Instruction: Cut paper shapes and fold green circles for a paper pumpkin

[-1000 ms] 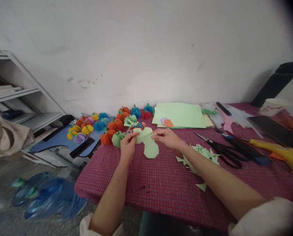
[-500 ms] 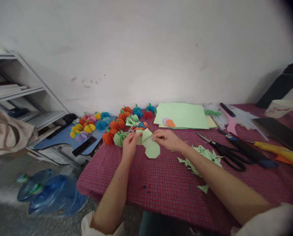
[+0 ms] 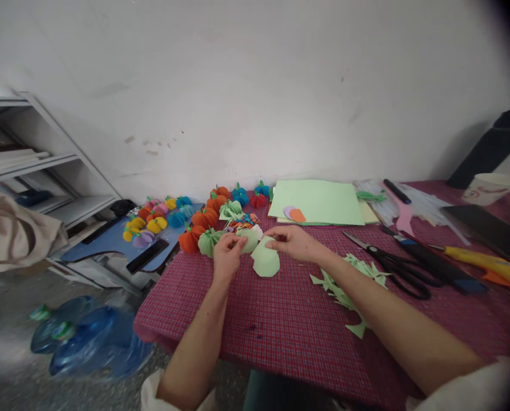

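Note:
My left hand (image 3: 228, 255) pinches a pale green paper piece (image 3: 250, 240) between thumb and fingers. Just to its right, my right hand (image 3: 290, 242) has its fingertips closed on the upper edge of another pale green rounded paper piece (image 3: 266, 261), which hangs low over the red checked cloth. A green paper pumpkin (image 3: 210, 242) stands beside my left hand, with an orange paper pumpkin (image 3: 190, 238) left of it. Under my right forearm lies a pile of green paper scraps (image 3: 338, 291).
Black scissors (image 3: 389, 264), a yellow glue gun (image 3: 486, 261) and a paper cup (image 3: 490, 188) are at the right. Green paper sheets (image 3: 323, 200) lie by the wall. Further left, a blue board (image 3: 118, 242) bears colourful paper pumpkins and a black phone (image 3: 147, 256).
The two green paper pieces, earlier overlapping between my hands, are now more apart. The piece in my left hand has turned flatter, and my hands have barely shifted.

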{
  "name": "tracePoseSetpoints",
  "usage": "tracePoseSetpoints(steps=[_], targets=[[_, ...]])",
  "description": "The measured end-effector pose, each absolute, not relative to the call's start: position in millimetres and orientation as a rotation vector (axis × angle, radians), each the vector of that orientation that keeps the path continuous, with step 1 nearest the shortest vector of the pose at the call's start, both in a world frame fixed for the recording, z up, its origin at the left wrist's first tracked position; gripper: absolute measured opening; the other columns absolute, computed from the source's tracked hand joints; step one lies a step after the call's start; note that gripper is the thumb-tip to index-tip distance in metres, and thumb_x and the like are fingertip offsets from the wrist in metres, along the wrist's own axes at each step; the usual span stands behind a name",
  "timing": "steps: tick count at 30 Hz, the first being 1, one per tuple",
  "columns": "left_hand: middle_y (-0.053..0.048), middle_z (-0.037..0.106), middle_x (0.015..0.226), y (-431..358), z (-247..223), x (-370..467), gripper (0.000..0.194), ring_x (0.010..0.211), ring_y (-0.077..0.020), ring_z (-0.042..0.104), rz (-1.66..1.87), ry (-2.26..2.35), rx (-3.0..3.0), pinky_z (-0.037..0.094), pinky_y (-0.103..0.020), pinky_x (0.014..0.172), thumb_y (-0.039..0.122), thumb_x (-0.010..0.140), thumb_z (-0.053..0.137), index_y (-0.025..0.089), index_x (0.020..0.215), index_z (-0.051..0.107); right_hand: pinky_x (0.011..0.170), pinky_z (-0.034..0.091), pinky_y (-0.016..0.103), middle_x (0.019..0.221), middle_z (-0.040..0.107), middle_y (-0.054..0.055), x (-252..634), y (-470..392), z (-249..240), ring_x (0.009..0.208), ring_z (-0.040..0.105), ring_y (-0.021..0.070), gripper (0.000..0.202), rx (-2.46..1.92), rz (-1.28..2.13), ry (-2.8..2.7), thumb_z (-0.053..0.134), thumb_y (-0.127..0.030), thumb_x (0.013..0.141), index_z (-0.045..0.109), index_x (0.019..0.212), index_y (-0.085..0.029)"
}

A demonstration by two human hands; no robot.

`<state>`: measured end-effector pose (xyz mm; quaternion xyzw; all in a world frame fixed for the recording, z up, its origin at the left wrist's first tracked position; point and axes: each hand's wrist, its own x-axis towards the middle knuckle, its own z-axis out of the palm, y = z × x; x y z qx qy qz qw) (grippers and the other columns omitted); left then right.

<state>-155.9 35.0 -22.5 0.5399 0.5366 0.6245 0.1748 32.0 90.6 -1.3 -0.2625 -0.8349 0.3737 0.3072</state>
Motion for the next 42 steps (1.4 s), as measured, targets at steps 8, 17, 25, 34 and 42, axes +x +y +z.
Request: tracePoseSetpoints(steps=[8,17,25,34,42], targets=[[-0.002,0.056,0.077,30,-20,-144,0.014,0.074,-0.0140,0.051,1.650,1.483,1.620,0.040,-0.025,0.068,0.031,0.070,0.059,0.020,0.067,0.068,0.057,0.035,0.023,0.071,0.062,0.003,23,83,1,0.063,0.051,0.0122,0.021,-0.805,0.762,-2.173,0.050,-0.029,0.080,0.066,0.080,-0.016],[-0.002,0.056,0.074,30,-23,-141,0.015,0.072,-0.0123,0.051,1.536,1.455,1.705,0.040,-0.024,0.067,0.030,0.070,0.060,0.017,0.069,0.067,0.053,0.035,0.022,0.066,0.057,-0.001,19,86,-11,0.058,0.048,0.0104,0.015,-0.818,0.819,-2.031,0.054,-0.029,0.076,0.060,0.082,-0.017],[-0.002,0.055,0.074,30,-25,-138,0.014,0.072,-0.0116,0.051,1.514,1.414,1.809,0.040,-0.024,0.067,0.028,0.073,0.057,0.017,0.068,0.065,0.059,0.040,0.022,0.083,0.059,0.003,20,91,-19,0.069,0.051,0.0122,0.032,-0.756,1.036,-1.956,0.058,-0.036,0.072,0.060,0.096,-0.015],[0.000,0.059,0.078,27,-22,-134,0.030,0.063,-0.0093,0.053,1.608,1.145,1.191,0.042,-0.021,0.059,0.029,0.066,0.065,0.020,0.092,0.055,0.049,0.033,0.020,0.057,0.054,-0.001,25,90,-18,0.051,0.043,0.0086,0.034,-0.769,1.328,-1.991,0.053,-0.043,0.074,0.066,0.073,-0.012],[0.000,0.059,0.064,31,-24,-140,0.018,0.057,-0.0095,0.050,1.599,1.222,1.209,0.040,-0.022,0.056,0.032,0.067,0.063,0.014,0.071,0.064,0.054,0.039,0.023,0.064,0.062,0.001,27,91,-11,0.059,0.053,0.0120,0.030,-0.727,1.386,-1.917,0.057,-0.041,0.071,0.068,0.075,-0.013]])
